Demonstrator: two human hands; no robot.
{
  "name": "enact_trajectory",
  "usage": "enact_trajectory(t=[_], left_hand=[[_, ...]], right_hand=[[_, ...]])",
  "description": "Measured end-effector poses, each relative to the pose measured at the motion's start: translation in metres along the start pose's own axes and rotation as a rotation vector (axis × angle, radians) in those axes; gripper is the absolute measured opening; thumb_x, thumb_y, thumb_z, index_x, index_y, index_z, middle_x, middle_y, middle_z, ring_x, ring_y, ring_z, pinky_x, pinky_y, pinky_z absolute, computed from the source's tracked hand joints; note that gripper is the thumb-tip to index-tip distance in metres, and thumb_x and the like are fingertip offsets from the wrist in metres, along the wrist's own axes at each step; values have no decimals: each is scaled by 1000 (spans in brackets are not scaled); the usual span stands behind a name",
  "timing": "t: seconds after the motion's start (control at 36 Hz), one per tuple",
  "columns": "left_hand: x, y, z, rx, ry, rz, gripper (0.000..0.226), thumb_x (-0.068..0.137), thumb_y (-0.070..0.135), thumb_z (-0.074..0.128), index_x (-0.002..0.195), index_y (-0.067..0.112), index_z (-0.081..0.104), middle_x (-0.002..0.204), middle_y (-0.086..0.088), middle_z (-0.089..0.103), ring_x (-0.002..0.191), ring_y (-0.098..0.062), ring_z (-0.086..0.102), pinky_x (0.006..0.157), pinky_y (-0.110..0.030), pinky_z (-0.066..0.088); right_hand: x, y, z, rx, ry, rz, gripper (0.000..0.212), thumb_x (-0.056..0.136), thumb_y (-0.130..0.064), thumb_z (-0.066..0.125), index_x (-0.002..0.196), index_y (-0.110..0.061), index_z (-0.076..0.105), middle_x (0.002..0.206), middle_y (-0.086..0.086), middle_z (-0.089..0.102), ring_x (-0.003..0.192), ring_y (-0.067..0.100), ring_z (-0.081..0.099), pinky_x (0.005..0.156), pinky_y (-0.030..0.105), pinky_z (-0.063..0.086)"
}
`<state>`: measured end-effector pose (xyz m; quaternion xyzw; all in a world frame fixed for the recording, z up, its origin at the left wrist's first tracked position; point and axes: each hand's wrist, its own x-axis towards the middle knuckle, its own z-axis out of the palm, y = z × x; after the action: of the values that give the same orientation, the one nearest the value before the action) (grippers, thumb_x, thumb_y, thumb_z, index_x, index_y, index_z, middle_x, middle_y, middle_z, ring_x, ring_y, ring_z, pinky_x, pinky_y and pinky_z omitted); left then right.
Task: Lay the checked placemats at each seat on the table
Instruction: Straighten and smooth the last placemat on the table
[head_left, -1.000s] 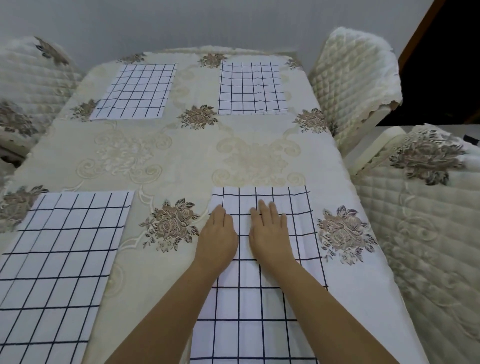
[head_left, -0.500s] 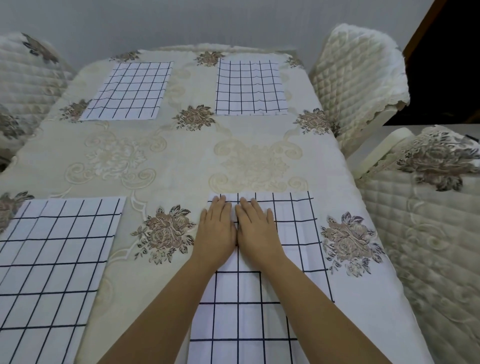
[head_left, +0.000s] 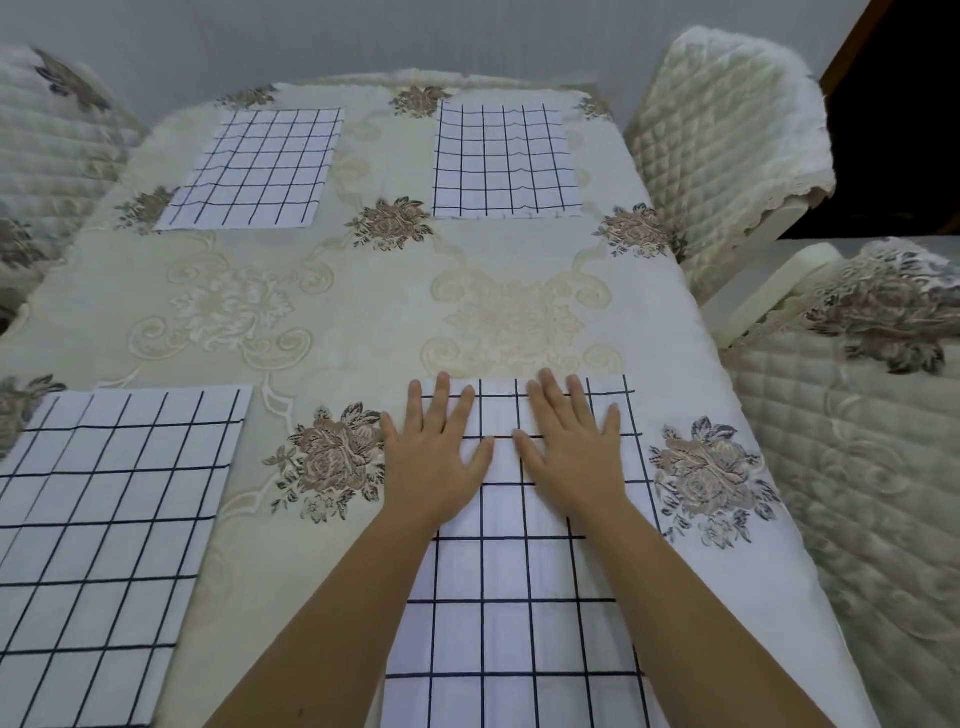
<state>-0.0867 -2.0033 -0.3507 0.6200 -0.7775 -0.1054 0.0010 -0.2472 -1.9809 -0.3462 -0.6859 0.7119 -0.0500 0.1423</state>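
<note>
Flat under both hands (head_left: 506, 457): placemat (head_left: 511, 613).

**A home dining room, table being dressed**

A domestic dining room is indicated. A cream embroidered tablecloth (head_left: 363, 312), worked with brown roses, is spread over the dining table. Around that table, chairs in quilted cream covers are drawn up: one at the table's far right corner (head_left: 727, 156), another at its right side (head_left: 857, 415), a third at its left (head_left: 47, 156). Beyond the table's far end, a plain pale wall (head_left: 363, 36) is seen.
</note>
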Motion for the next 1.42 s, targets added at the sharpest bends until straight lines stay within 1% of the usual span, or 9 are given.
enact_trajectory(t=[0.22, 0.44, 0.53, 0.61, 0.69, 0.81, 1.08, 1.28, 1.42], left_hand=[[-6, -6, -2, 14, -24, -85, 82, 73, 66, -12, 148, 33, -9, 157, 3, -17, 145, -17, -14, 113, -54, 3], [-10, -1, -10, 116, -35, -82, 77, 79, 52, -15, 149, 20, -10, 157, -3, -15, 144, -24, -18, 114, -52, -6], [-15, 11, -14, 150, 13, 3, 71, 86, 43, -9, 149, 13, 2, 158, -4, -6, 144, -22, -13, 114, -51, -3], [-29, 22, -13, 72, 63, 45, 60, 92, 35, 15, 133, 9, 51, 144, -8, 44, 135, -26, 36, 102, -56, 33], [-45, 20, -5, 50, 41, 34, 64, 100, 32, 5, 123, 10, 61, 133, -7, 56, 124, -27, 52, 89, -55, 46], [-58, 13, 6, 10, 57, 19, 53, 96, 36, 21, 128, 14, 56, 138, -4, 51, 129, -21, 44, 89, -60, 43], [-71, -12, 9, 0, 94, -27, 54, 95, 41, 19, 137, 17, 43, 144, -4, 44, 130, -24, 45, 94, -57, 41], [-92, -25, 13, -38, 130, -97, 57, 98, 42, 3, 139, 16, 34, 143, -4, 44, 134, -19, 31, 91, -59, 43], [-105, -27, 18, -59, 153, -106, 57, 92, 40, 27, 138, 10, 38, 144, -6, 38, 135, -18, 30, 82, -64, 44]], right_hand=[[-8, 36, -13, -29, -4, 139, 62, 97, -50, 18, 148, -28, -10, 155, -13, -17, 144, 13, -15, 115, 49, -4], [-7, 19, -28, -298, -103, 153, 59, 99, -38, 8, 148, -9, -7, 157, 8, -11, 145, 29, -11, 112, 58, -6], [-13, -8, -31, -316, 31, 142, 53, 90, -4, 24, 142, 5, 27, 153, 23, 19, 141, 39, 18, 108, 63, 16], [-27, -34, -25, -185, 71, 58, 41, 68, -7, 62, 108, 1, 67, 123, 21, 61, 114, 39, 58, 85, 62, 45], [-38, -54, -14, -30, 23, 1, 48, 84, -18, 57, 130, -3, 51, 143, 17, 42, 133, 38, 38, 102, 61, 31], [-51, -52, 5, -30, -36, 32, 52, 83, -32, 32, 120, -14, 63, 132, 4, 58, 118, 27, 58, 86, 53, 49], [-65, 3, 8, -14, 114, 106, 55, 91, -40, 27, 137, -16, 45, 144, -1, 44, 133, 24, 35, 96, 57, 39], [-73, 16, 4, 10, 57, 117, 67, 91, -50, -1, 146, -18, 17, 154, -6, 12, 143, 21, 16, 112, 53, 15], [-79, 17, -7, 161, 7, 168, 78, 81, -55, -5, 149, -18, 0, 156, -6, -11, 145, 16, -9, 116, 40, -7]])
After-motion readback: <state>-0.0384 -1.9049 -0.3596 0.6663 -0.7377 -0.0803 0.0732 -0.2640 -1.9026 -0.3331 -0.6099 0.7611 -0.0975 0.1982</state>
